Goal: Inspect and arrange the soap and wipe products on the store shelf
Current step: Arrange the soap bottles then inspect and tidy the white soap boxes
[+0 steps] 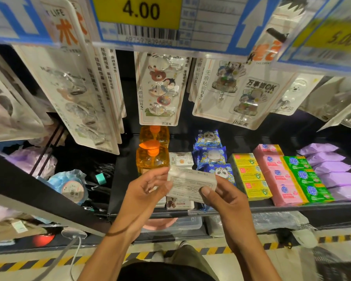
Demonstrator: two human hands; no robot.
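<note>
Both my hands hold a white wipe pack [190, 184] above the front of the black shelf [292, 207]. My left hand [148, 189] grips its left end, my right hand [223, 197] pinches its right end with the thumb on top. The pack's printed back faces me. Under it lie more white wipe packs [179, 203], and another white pack [180, 159] sits behind. Two orange pump soap bottles [152, 157] stand to the left. Blue panda wipe packs [211, 155] lie to the right, then yellow soap boxes [251, 175], pink soap bars [280, 179], green soap bars [308, 179] and purple packs [332, 171].
Carded adhesive hooks [160, 88] hang from the rail above the shelf, close over the products. Price tags [138, 13] run along the top. A dark slanted shelf [39, 189] with a blue wrapped item [71, 185] is to the left. Striped floor tape [28, 264] runs below.
</note>
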